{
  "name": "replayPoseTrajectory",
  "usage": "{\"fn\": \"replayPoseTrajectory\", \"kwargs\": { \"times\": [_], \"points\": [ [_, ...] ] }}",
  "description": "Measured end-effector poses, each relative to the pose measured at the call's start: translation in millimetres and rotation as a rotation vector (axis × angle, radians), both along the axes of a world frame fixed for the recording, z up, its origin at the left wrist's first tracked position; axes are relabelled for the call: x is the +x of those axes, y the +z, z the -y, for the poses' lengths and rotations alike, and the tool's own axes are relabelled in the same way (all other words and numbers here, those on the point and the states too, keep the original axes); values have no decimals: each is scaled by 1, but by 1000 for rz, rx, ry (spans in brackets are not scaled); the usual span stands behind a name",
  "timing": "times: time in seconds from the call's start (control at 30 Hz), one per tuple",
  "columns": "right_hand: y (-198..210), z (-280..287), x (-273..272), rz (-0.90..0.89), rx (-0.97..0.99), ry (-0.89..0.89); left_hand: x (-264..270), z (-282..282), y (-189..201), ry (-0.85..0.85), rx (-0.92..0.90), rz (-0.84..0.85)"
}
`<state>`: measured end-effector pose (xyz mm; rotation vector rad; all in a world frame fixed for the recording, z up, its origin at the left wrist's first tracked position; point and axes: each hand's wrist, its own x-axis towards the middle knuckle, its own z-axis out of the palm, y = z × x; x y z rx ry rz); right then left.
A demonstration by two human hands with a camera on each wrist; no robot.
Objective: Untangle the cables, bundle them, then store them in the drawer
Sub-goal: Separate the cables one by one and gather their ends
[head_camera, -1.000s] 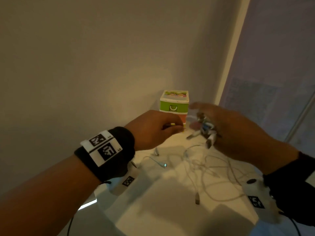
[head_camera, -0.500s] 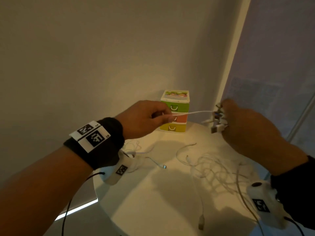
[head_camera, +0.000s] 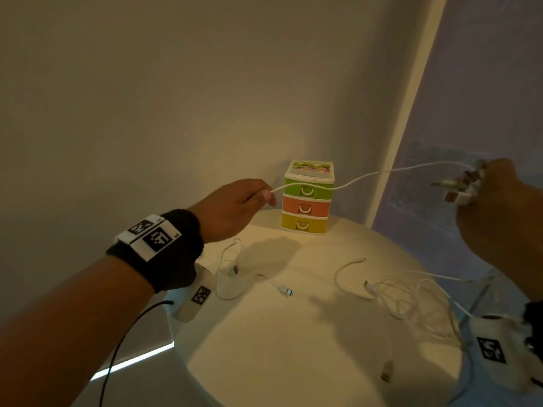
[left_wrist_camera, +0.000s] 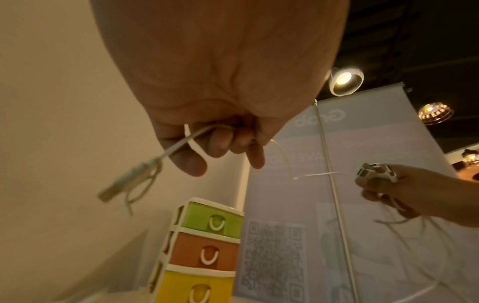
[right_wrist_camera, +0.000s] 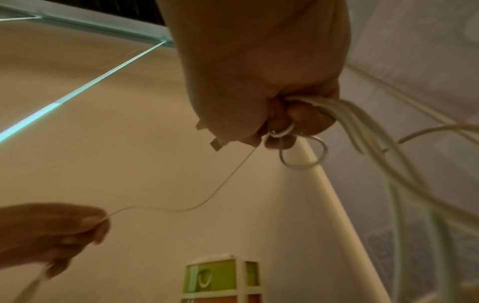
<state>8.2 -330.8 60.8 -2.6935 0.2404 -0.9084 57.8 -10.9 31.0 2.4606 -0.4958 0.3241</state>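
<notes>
A thin white cable [head_camera: 346,185] stretches in the air between my two hands, in front of a small drawer unit [head_camera: 307,198] with green, orange and yellow drawers, all closed. My left hand [head_camera: 235,207] pinches one end of the cable; its plug [left_wrist_camera: 122,182] dangles below the fingers [left_wrist_camera: 191,160]. My right hand [head_camera: 499,201], far right and higher, grips a bunch of plugs [head_camera: 461,188] with several white cables [right_wrist_camera: 362,127] trailing down. A tangle of white cables [head_camera: 405,298] lies on the round white table [head_camera: 293,348].
A loose cable with a blue-tipped plug [head_camera: 286,291] lies mid-table, and a coiled one [head_camera: 229,271] sits near my left wrist. Another plug [head_camera: 386,373] lies near the front edge. A beige wall stands behind; a printed banner [head_camera: 470,113] hangs on the right.
My hands have drawn apart, the right one going right and up with its plugs. The white cable between them has lengthened, and the left hand moved slightly left.
</notes>
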Motion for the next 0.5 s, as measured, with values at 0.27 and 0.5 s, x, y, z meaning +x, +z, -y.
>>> {"fn": "replayPoseTrajectory", "kwargs": {
  "times": [0.27, 0.5],
  "points": [
    [-28, -40, 3, 34, -165, 450, -4, 40, 2, -68, 123, 96],
    [-33, -83, 3, -168, -311, 646, -14, 63, 3, -210, 111, 164]
  ]
}}
